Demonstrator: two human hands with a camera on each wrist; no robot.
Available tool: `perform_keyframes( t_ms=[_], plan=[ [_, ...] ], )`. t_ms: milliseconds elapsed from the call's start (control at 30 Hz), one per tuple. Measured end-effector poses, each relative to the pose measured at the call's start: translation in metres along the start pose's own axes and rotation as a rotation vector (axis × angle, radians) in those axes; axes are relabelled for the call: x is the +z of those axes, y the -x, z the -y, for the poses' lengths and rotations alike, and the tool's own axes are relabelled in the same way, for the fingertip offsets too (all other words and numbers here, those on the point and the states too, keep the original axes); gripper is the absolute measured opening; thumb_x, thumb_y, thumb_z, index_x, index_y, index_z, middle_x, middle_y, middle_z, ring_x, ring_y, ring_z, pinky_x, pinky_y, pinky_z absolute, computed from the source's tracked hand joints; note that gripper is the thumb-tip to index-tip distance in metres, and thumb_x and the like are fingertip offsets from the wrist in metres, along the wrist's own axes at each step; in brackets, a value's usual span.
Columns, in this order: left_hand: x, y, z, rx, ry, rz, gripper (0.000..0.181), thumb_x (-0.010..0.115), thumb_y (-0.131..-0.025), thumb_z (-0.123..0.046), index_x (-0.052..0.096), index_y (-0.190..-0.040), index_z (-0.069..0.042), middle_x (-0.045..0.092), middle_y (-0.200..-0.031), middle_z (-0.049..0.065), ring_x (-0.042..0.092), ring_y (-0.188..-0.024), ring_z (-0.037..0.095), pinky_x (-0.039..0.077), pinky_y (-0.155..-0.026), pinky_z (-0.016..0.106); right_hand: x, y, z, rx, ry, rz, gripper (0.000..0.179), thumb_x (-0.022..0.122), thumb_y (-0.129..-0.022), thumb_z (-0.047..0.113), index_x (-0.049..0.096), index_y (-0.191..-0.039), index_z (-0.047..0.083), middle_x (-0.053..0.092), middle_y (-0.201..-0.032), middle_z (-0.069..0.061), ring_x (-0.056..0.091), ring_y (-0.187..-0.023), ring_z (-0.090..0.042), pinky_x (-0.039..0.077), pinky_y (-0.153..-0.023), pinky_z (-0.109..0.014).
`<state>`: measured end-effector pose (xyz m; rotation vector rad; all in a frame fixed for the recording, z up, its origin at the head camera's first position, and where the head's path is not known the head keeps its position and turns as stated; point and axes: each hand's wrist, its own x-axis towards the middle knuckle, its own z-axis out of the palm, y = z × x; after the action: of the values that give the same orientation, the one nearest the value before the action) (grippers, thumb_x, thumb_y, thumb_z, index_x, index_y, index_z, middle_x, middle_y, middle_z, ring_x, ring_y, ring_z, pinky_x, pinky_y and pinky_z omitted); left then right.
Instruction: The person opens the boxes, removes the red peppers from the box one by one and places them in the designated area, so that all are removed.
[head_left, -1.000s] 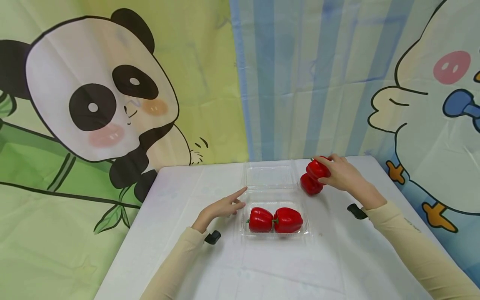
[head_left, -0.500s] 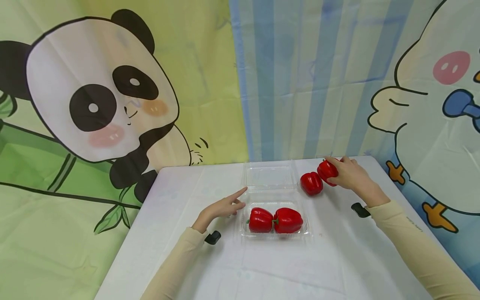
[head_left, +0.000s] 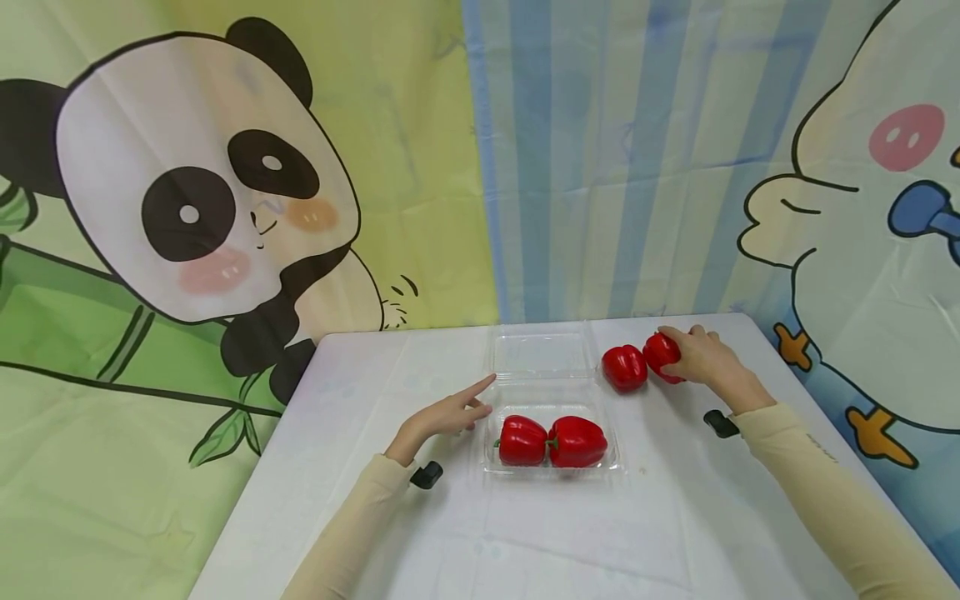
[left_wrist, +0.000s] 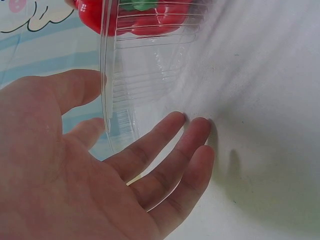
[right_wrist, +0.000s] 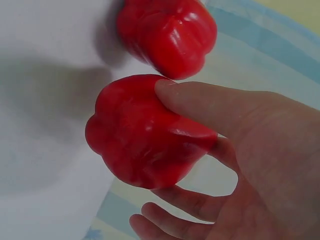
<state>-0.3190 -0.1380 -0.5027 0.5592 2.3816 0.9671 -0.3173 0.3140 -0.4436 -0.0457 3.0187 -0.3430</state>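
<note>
My right hand [head_left: 705,360] pinches a red bell pepper [head_left: 662,357] between thumb and fingers at the back right of the table. Beside it a second red bell pepper [head_left: 624,368] sits on the white cloth. Two more red bell peppers, one on the left [head_left: 522,440] and one on the right [head_left: 577,442], lie side by side in a clear plastic clamshell box [head_left: 555,472]. Its lid [head_left: 543,352] is folded back. At the box's left edge is my left hand [head_left: 444,414]; in the left wrist view its thumb [left_wrist: 82,90] touches the rim, fingers loosely extended.
A white cloth covers the table [head_left: 540,533]. Behind it hangs a curtain [head_left: 585,167] printed with a panda and a white bird. A small black device [head_left: 427,475] is worn at the left wrist, another [head_left: 722,423] at the right.
My right hand has carried its bell pepper right and down, from over the other pepper to a spot beside it. The left hand and the box have stayed put.
</note>
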Motion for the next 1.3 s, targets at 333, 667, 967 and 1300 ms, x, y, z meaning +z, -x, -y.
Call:
perform_keyframes(
  t_ms=[333,667,967,1300],
  plan=[
    [0.000,-0.001,0.001,0.004,0.000,-0.005,0.066,0.052,-0.105,-0.037,0.018,-0.161,-0.035,0.057,-0.137,0.019,0.066,-0.095,0.026,0.055,-0.082,0.043,0.008,-0.007,-0.004,0.041,-0.015,0.041,0.085,0.080,-0.081,0.024,0.035,-0.150,0.001,0.043,-0.127,-0.041,0.041,-0.115,-0.058,0.055,-0.083,-0.060],
    [0.000,-0.001,0.001,-0.007,-0.001,0.001,0.066,0.051,-0.105,-0.038,0.017,-0.161,-0.037,0.056,-0.139,0.018,0.066,-0.097,0.026,0.054,-0.082,0.042,0.013,-0.014,-0.004,0.079,-0.016,0.097,0.083,0.076,-0.085,0.027,0.033,-0.150,0.000,0.041,-0.130,-0.041,0.040,-0.117,-0.059,0.053,-0.087,-0.061],
    [0.001,-0.001,0.001,-0.010,0.003,-0.004,0.065,0.051,-0.105,-0.037,0.017,-0.161,-0.037,0.056,-0.139,0.019,0.066,-0.096,0.026,0.054,-0.082,0.043,0.010,-0.015,0.000,0.098,-0.009,0.128,0.083,0.076,-0.085,0.031,0.034,-0.149,-0.001,0.040,-0.130,-0.042,0.041,-0.116,-0.060,0.051,-0.088,-0.063],
    [0.001,-0.001,0.001,-0.008,0.007,0.000,0.066,0.052,-0.105,-0.039,0.018,-0.161,-0.037,0.056,-0.140,0.019,0.066,-0.098,0.026,0.054,-0.083,0.045,0.009,-0.014,0.006,0.125,-0.030,0.154,0.087,0.075,-0.086,0.033,0.030,-0.152,0.000,0.032,-0.132,-0.044,0.043,-0.115,-0.059,0.049,-0.091,-0.065]
  ],
)
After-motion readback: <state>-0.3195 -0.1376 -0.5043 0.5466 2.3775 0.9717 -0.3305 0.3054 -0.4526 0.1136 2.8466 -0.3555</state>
